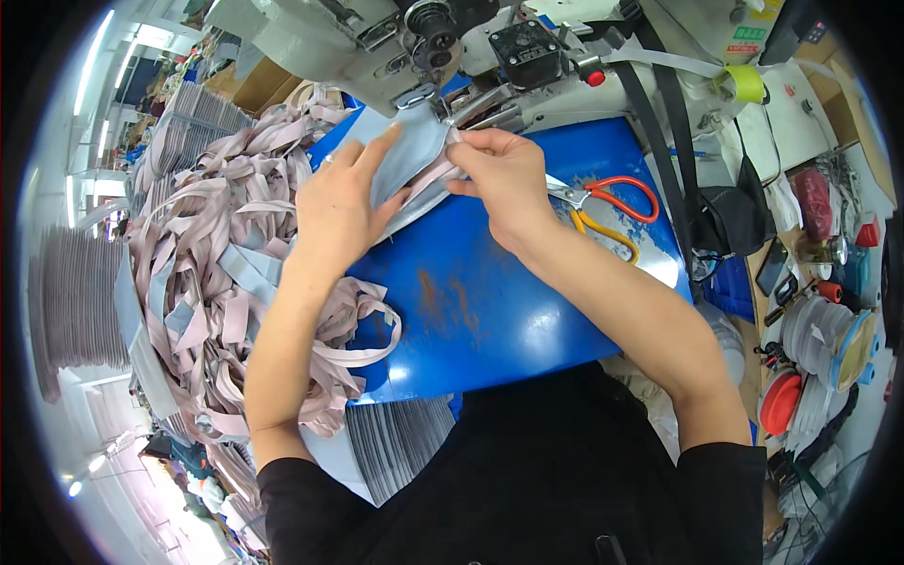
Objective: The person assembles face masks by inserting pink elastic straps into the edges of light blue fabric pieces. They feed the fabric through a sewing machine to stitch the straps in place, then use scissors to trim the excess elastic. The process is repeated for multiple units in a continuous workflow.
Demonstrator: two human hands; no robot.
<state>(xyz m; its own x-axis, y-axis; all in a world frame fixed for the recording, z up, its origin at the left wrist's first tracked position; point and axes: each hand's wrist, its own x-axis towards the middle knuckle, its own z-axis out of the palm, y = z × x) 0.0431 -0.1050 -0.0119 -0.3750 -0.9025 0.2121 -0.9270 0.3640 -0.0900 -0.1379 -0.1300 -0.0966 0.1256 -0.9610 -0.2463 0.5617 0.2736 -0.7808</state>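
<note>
A light blue fabric piece (407,155) with a pinkish edge lies under the needle area of a sewing machine (325,42). My left hand (341,202) rests on its left side, index finger stretched over the cloth and thumb apart near the lower edge. On the opposite side, my right hand (508,184) pinches the fabric's edge between thumb and fingers, close to the metal guide (485,108). Scissors (595,202) with one red and one orange handle lie just right of my right wrist.
A blue work surface (490,330) with worn patches spreads below my hands. Heaped pink and grey fabric strips (217,273) crowd the left side, beside stacked grey pieces (85,292). Black straps (669,122) hang at right. Thread spools and a red disc (781,403) sit farther right.
</note>
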